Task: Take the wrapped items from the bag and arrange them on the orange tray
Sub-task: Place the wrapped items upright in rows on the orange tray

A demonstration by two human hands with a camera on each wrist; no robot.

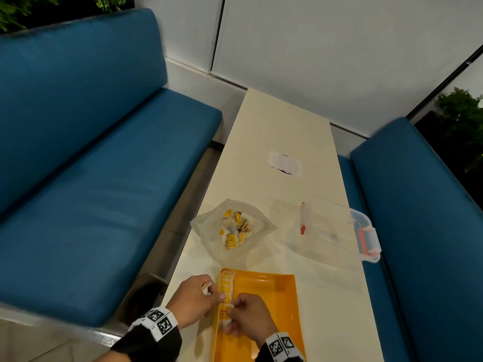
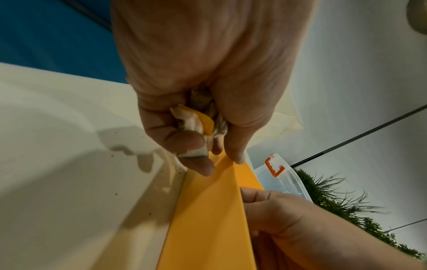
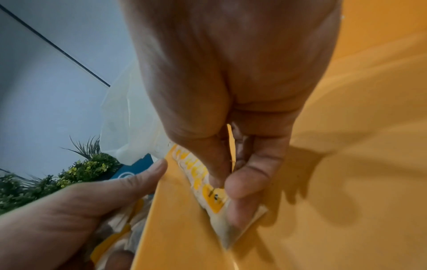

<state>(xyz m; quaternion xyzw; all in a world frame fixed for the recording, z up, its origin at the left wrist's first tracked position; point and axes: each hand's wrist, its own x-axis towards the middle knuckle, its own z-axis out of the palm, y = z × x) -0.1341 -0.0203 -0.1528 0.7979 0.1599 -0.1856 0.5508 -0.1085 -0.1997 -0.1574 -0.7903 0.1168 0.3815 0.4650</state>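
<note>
Left hand (image 2: 196, 73) clutching wrapped items (image 2: 196, 120)

Bare orange tray (image 1: 264, 309) floor right of packet row (image 1: 226, 290), bag (image 1: 232, 227) and clear box (image 1: 337, 228) beyond

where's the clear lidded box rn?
In the head view, the clear box sits on the table at its right edge, right of the bag and beyond the orange tray.
</note>
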